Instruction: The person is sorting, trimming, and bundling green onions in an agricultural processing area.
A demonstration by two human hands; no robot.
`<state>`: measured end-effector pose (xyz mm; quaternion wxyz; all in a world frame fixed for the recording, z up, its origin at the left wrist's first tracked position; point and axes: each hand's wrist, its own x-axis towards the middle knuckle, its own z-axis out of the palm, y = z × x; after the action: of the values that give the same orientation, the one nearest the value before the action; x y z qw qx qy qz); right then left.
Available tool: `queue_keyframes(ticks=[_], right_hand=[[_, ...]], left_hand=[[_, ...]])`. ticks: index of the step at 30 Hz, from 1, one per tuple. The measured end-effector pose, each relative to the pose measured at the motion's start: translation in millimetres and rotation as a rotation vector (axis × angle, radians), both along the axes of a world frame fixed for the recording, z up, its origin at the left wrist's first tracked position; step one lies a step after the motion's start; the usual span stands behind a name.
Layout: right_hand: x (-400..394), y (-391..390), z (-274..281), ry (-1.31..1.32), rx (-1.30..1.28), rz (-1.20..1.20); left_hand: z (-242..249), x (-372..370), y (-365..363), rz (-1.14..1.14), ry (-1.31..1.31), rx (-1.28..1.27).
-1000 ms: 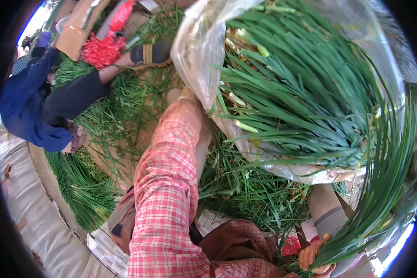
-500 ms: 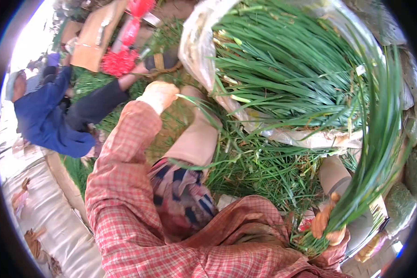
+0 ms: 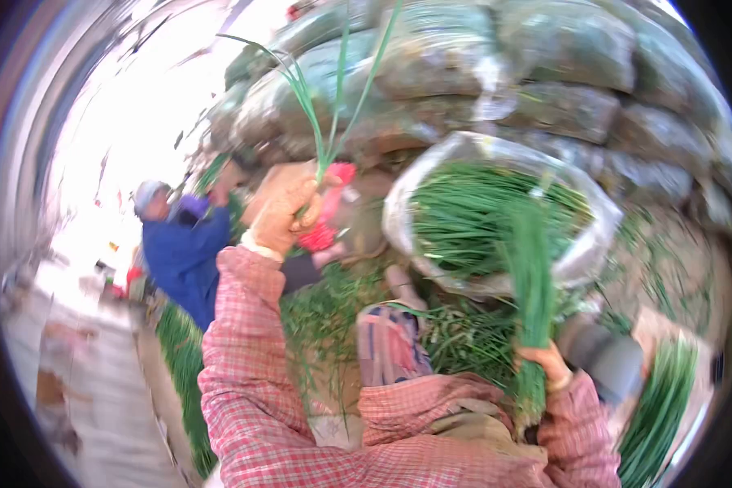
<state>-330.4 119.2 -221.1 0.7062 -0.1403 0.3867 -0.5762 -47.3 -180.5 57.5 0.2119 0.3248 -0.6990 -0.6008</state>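
Now, left hand (image 3: 281, 207) up high, gloved fingers pinched round a few green stalks (image 3: 321, 106) fanning upward against the stacked sacks (image 3: 545, 73). Right hand (image 3: 549, 366) low, fingers wrapped tight on a thick bunch of greens (image 3: 533, 276) standing upright just before the open plastic bag (image 3: 577, 260) full of the same. Beyond, to the left, a person in blue (image 3: 179, 252) bent over, loose greens (image 3: 325, 309) strewn on the ground between

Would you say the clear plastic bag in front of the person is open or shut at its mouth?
Open. The clear plastic bag's rim spreads into a wide ring, and the green chives inside show uncovered through the opening.
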Motion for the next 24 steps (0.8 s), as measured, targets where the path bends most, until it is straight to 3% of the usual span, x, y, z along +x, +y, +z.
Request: queue_keyframes(ticks=[2, 3, 4, 5, 7, 8, 9, 11, 13, 15, 18, 21, 24], right_hand=[[4.0, 15.9, 30.2, 0.039, -0.053, -0.023], [4.0, 19.7, 3.8, 0.067, -0.111, 0.026], [5.0, 23.8, 2.5, 0.258, -0.211, -0.025], [16.8, 20.4, -22.6, 0.228, -0.282, -0.121], [22.5, -6.5, -29.3, 0.329, -0.181, -0.053], [30.9, -16.1, -29.2, 0.221, -0.246, -0.084], [32.0, -17.0, -44.5, 0.29, -0.345, -0.086], [30.2, 6.8, -22.9, 0.092, -0.234, -0.076], [25.4, 8.9, -20.1, 0.167, -0.245, -0.148], [22.8, 3.1, -26.3, 0.159, -0.23, -0.062], [14.8, 6.8, -27.1, 0.17, -0.245, -0.011], [6.5, 15.3, -20.8, 0.223, -0.247, -0.024], [-1.2, 19.1, -11.7, 0.296, -0.231, -0.024]], left_hand=[[12.2, -81.5, 28.5, -0.162, -0.074, -0.176], [13.4, -127.2, 46.2, -0.294, -0.05, -0.191], [13.5, -172.9, 66.7, -0.442, -0.076, -0.236], [12.8, -216.3, 98.2, -0.496, -0.109, -0.244], [13.7, -279.9, 138.1, -0.682, -0.175, -0.479], [6.5, -313.4, 167.7, -0.769, -0.127, -0.467], [-6.0, -340.9, 212.5, -0.824, -0.086, -0.465], [-27.1, -393.9, 289.9, -1.069, -0.081, -0.599], [-70.8, -442.1, 332.5, -1.325, 0.236, -0.802], [-111.6, -474.3, 374.8, -1.429, 0.321, -0.852], [-173.2, -518.3, 414.4, -1.511, 0.442, -1.157], [-224.2, -556.8, 428.8, -1.585, 0.261, -1.424], [-250.4, -563.1, 419.0, -1.416, 0.293, -1.431]])
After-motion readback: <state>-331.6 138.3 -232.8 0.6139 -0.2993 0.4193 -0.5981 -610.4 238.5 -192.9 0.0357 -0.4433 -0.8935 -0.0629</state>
